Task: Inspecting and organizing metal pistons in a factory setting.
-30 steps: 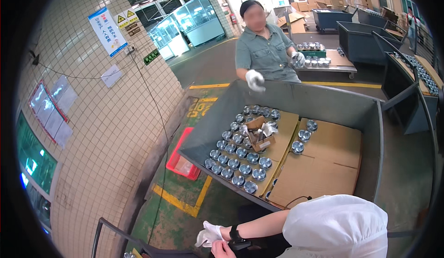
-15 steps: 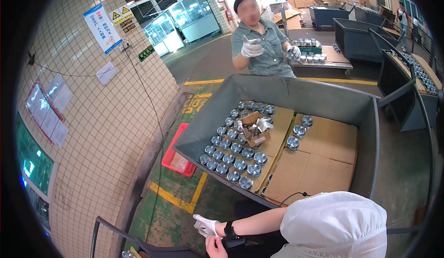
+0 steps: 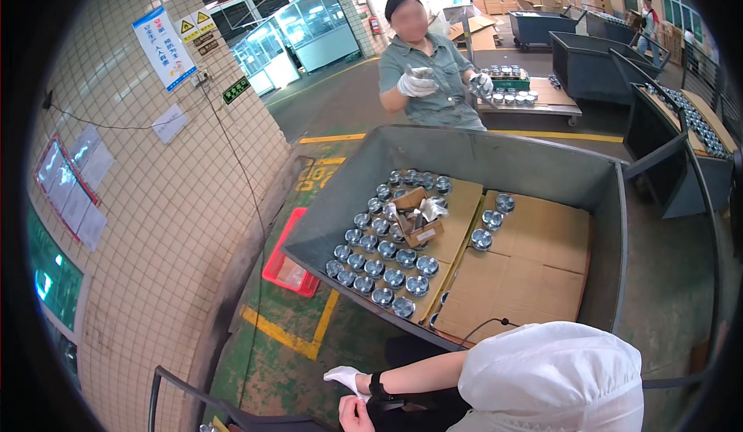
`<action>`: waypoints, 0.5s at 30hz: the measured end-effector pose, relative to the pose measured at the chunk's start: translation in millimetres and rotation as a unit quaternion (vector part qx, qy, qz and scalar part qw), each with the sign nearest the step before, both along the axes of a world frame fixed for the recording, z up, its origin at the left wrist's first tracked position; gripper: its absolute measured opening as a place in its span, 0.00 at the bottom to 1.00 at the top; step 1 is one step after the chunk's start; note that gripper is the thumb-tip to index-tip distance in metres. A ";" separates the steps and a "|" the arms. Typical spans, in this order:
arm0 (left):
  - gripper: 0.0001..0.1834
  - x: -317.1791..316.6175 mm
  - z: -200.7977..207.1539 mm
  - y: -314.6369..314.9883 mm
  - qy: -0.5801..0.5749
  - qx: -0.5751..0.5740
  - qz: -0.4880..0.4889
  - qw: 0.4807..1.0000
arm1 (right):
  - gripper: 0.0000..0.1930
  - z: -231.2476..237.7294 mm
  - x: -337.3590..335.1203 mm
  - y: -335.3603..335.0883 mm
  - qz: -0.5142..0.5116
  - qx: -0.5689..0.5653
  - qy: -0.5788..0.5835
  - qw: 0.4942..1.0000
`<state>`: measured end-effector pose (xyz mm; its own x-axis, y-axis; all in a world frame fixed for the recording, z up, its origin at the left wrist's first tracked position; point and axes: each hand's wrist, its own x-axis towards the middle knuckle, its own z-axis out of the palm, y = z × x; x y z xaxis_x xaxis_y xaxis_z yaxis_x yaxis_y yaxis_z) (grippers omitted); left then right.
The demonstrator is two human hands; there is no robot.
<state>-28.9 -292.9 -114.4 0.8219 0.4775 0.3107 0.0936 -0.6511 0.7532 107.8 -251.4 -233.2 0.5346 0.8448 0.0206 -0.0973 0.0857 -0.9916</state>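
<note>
Low in the head view, my right forearm crosses leftward out of a white puffy sleeve [image 3: 553,378]. A black strap [image 3: 377,388] circles its wrist. My right hand [image 3: 342,375] wears a white glove, its fingers stretched out to the left. Just below, my bare left hand [image 3: 354,415] is closed, its fingertips pinching the glove's cuff. Beyond the arm stands a large grey metal bin [image 3: 495,147]. In it, rows of shiny round metal pistons [image 3: 385,269] sit on cardboard at the left. A few more pistons [image 3: 492,219] stand on the right-hand cardboard [image 3: 526,277].
A small open carton [image 3: 422,231] with wrapped pieces rests among the pistons. Across the bin, a person [image 3: 429,84] in grey-green gestures with white gloves, one holding a shiny part. A red crate [image 3: 290,277] stands by the tiled wall; a metal rail [image 3: 190,385] runs at lower left.
The whole view has shifted slightly. My gloved right hand's fingers now look straighter and closer together. Across the bin, the person's raised gloved hand has lowered a little.
</note>
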 end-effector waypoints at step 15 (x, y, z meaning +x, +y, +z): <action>0.07 7.5 6.6 -0.1 0.041 -0.012 0.010 0.999 | 0.32 -31.6 2.8 30.7 -0.031 0.072 0.384 0.920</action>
<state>-21.3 -293.0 -107.8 0.8346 0.5006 0.2299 0.1690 -0.6298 0.7581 110.6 -220.7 -264.8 0.4845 0.8307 -0.2740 -0.7546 0.2385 -0.6113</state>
